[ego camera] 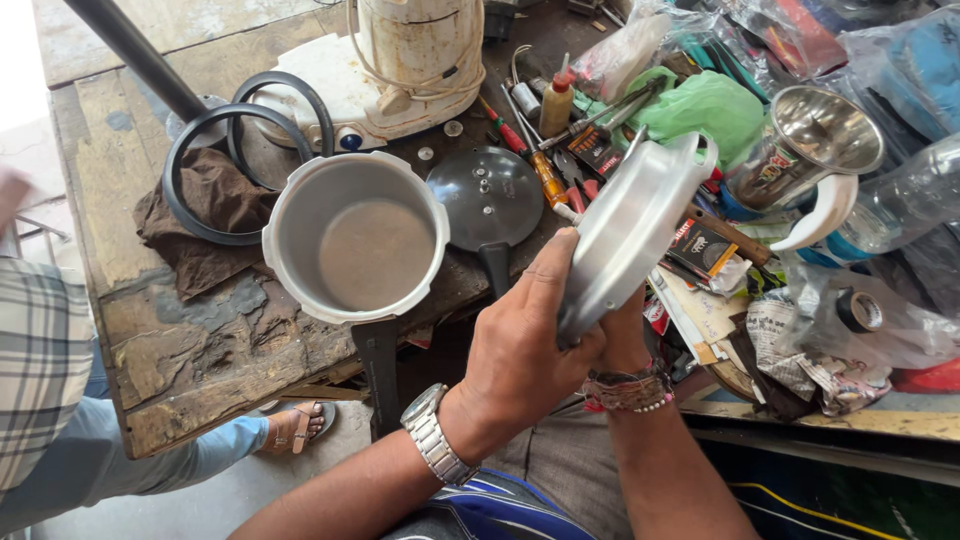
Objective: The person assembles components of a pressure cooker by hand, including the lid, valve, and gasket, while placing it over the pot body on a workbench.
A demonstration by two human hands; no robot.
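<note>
A small black and orange box (700, 247) lies just right of the tilted metal lid (630, 225). The steel cup (812, 140) further right wears a colourful label (768, 172).

There was a single view, from a camera worn on the person's head. It looked steeply down and slightly forward over the person's own forearms, close enough that the left hand (525, 340) and the aluminium lid (625, 235) it gripped filled the middle of the frame. The worn wooden surface (190, 350) ran from the lower left up to the top edge, with the open pressure cooker pot (355, 240) just ahead. At the far left edge, another person's checked sleeve (40, 370) cut into view.
</note>
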